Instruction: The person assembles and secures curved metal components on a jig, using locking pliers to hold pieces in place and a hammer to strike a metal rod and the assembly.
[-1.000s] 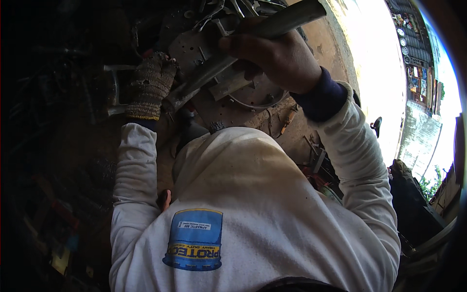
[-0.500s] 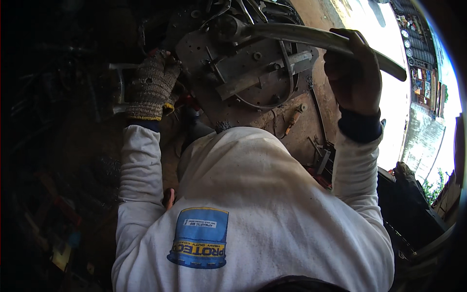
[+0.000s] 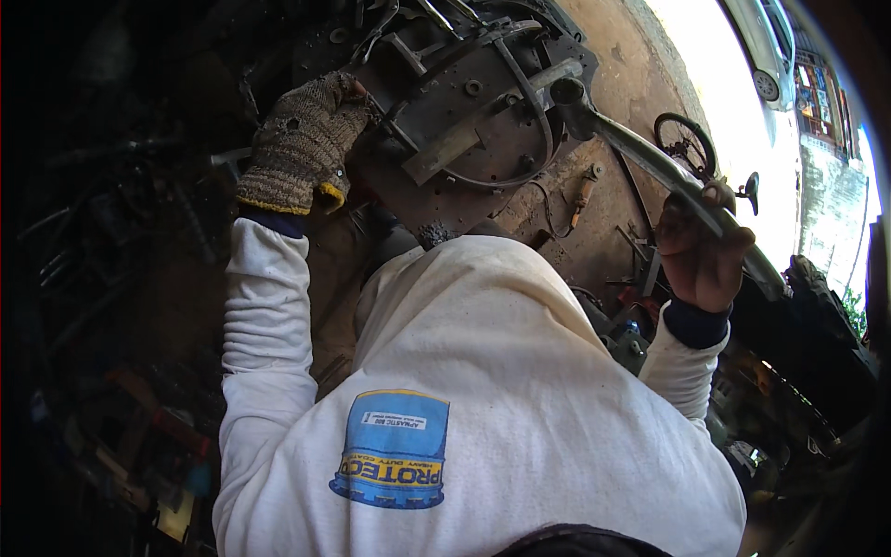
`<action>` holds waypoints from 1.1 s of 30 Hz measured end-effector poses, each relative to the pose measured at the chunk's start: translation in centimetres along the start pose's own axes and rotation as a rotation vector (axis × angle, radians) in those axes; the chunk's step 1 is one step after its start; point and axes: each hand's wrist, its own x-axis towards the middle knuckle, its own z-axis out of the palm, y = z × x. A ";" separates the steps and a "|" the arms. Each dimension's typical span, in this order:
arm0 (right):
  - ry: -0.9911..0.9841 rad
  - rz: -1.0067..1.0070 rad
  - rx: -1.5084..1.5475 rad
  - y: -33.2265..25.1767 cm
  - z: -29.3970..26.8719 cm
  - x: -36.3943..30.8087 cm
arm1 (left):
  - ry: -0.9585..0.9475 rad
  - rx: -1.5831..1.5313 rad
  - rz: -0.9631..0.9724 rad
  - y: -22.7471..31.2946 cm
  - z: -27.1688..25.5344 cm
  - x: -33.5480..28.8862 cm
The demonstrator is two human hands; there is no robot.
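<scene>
My bare right hand (image 3: 703, 243) is wrapped around the tubular metal handle of a hammer (image 3: 639, 148). The hammer's cylindrical head is over the right edge of a dark steel plate (image 3: 390, 186). At the plate's left side is my left hand (image 3: 311, 139), in a grey knit glove with a yellow cuff. Its fingers are curled, and the fingertips meet the upper end of a thin metal rod (image 3: 397, 130); whether they grip it is hidden. A straight metal bar (image 3: 445, 155) and a curved metal strip (image 3: 548, 139) lie on the plate, along with nuts.
An orange hand-held power tool (image 3: 584, 197) with a cord lies on the brown ground right of the plate. Beyond it are a wheel (image 3: 685, 144) and a parked car (image 3: 766, 46) in bright light. Dark metal clutter fills the left side.
The hammer has swung right and down, off the middle of the plate, with my right hand lowered. My left hand has shifted slightly up and right to the thin rod's end.
</scene>
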 end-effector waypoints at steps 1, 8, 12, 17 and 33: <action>0.021 -0.023 -0.002 0.1 0.3 -0.6 | -0.009 0.008 0.014 0.1 -0.1 0.2; 0.129 -0.061 -0.046 0.5 1.7 -4.7 | -0.094 0.003 -0.102 0.9 -0.3 0.4; 0.257 -0.008 -0.030 1.6 1.6 -6.3 | -0.175 0.143 -0.104 2.2 -0.4 0.7; 0.440 0.058 -0.014 3.9 0.5 -8.5 | -0.153 0.218 -0.066 1.5 0.2 1.0; 0.404 0.217 0.361 10.4 -10.2 -10.4 | -0.146 -0.132 -0.419 1.6 1.8 -3.6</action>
